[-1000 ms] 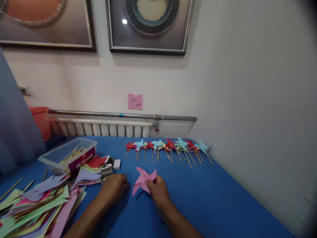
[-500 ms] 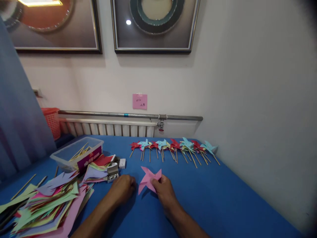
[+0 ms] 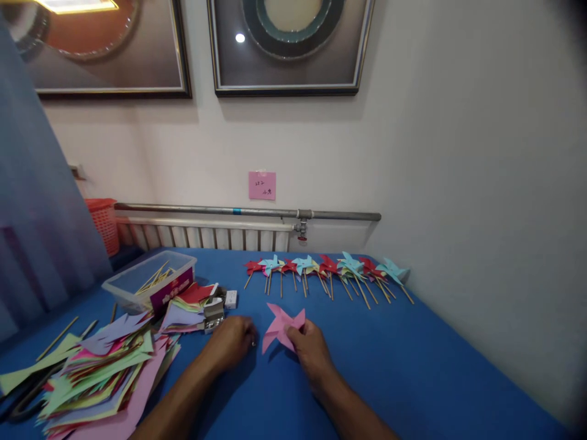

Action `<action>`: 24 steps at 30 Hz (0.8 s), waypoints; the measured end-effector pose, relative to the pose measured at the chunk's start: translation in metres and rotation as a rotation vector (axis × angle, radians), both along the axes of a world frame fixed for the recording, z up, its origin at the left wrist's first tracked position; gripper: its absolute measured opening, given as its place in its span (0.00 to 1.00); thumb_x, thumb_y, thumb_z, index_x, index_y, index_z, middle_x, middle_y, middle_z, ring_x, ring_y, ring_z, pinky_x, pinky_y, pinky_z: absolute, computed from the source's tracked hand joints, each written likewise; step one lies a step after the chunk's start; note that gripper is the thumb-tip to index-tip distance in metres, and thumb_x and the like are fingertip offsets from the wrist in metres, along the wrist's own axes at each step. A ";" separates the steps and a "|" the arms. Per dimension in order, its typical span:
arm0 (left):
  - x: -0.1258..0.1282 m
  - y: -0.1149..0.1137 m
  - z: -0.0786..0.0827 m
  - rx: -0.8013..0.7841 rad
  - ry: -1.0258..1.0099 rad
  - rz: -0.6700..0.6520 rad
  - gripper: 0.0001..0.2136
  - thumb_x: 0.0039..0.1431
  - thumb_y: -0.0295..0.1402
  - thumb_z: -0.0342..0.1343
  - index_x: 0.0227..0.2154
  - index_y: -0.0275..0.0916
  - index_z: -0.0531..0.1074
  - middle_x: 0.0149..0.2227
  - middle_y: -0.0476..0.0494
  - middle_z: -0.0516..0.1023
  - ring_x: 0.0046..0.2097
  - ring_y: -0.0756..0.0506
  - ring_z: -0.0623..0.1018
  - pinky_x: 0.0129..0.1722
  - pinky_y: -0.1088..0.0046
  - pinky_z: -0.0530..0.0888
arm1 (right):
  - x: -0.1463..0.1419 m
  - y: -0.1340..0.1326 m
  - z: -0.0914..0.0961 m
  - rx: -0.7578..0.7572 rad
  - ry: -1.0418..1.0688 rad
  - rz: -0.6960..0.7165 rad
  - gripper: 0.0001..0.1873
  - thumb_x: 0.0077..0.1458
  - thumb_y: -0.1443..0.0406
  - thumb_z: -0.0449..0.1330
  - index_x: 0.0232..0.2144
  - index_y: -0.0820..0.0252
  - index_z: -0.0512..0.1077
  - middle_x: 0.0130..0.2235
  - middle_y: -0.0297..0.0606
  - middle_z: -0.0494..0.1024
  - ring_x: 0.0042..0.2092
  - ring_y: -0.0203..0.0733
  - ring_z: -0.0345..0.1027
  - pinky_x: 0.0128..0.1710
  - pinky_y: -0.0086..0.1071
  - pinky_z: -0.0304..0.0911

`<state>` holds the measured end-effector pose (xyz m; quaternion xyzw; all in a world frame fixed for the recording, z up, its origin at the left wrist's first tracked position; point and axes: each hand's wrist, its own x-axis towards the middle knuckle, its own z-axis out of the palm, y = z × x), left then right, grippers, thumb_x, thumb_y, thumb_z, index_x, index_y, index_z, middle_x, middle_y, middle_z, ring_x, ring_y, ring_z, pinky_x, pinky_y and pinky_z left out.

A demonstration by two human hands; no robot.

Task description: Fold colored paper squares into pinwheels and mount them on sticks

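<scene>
Left hand (image 3: pixel 229 344) has shifted right, clear of the small open box (image 3: pixel 213 313) — fingers curled, grip on the shiny piece (image 3: pixel 254 343) indeterminable. Right hand (image 3: pixel 313 352) clamps the pink pinwheel (image 3: pixel 277 326) between thumb and fingers — above the blue table (image 3: pixel 413 366), short of its far edge

From my remote post I see a framed picture (image 3: pixel 287 67) at twelve o'clock, a second picture (image 3: pixel 110 72) at ten; a blue curtain (image 3: pixel 41 201) and red basket (image 3: pixel 105 226) at nine; a pink note (image 3: pixel 262 187) above a metal pipe (image 3: pixel 202 209).

hands (image 3: pixel 232 341) — 2 | held pinwheel (image 3: pixel 279 327) — 1 | blue pinwheels (image 3: pixel 351 264) showing 4 | basket (image 3: pixel 104 227) 1
</scene>
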<state>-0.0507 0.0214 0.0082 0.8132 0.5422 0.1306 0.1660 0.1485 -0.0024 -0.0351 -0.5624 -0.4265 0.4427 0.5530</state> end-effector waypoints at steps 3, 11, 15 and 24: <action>-0.019 0.010 0.004 -0.009 -0.071 0.083 0.09 0.56 0.25 0.52 0.32 0.38 0.78 0.32 0.47 0.81 0.36 0.47 0.77 0.34 0.74 0.63 | 0.002 -0.003 0.005 0.027 0.010 0.007 0.15 0.43 0.56 0.63 0.30 0.61 0.74 0.25 0.32 0.74 0.26 0.37 0.62 0.27 0.30 0.57; -0.010 0.001 0.005 -0.066 -0.132 -0.141 0.11 0.50 0.24 0.52 0.30 0.38 0.79 0.32 0.48 0.81 0.35 0.48 0.76 0.35 0.75 0.66 | 0.000 -0.007 0.013 0.013 -0.035 -0.010 0.14 0.43 0.56 0.61 0.29 0.61 0.74 0.24 0.31 0.72 0.25 0.36 0.60 0.26 0.29 0.55; 0.002 -0.007 0.006 -0.002 -0.015 -0.169 0.13 0.52 0.24 0.51 0.33 0.40 0.80 0.38 0.46 0.83 0.40 0.46 0.78 0.40 0.73 0.67 | 0.001 -0.007 0.012 0.009 -0.041 -0.012 0.14 0.43 0.56 0.62 0.28 0.61 0.74 0.24 0.31 0.72 0.25 0.37 0.61 0.25 0.29 0.56; 0.006 -0.011 0.009 0.070 0.287 -0.141 0.11 0.60 0.30 0.51 0.36 0.41 0.80 0.43 0.38 0.81 0.43 0.41 0.80 0.40 0.68 0.69 | 0.002 -0.006 0.005 0.034 -0.006 0.033 0.17 0.44 0.55 0.62 0.31 0.61 0.75 0.26 0.34 0.76 0.27 0.39 0.65 0.28 0.30 0.60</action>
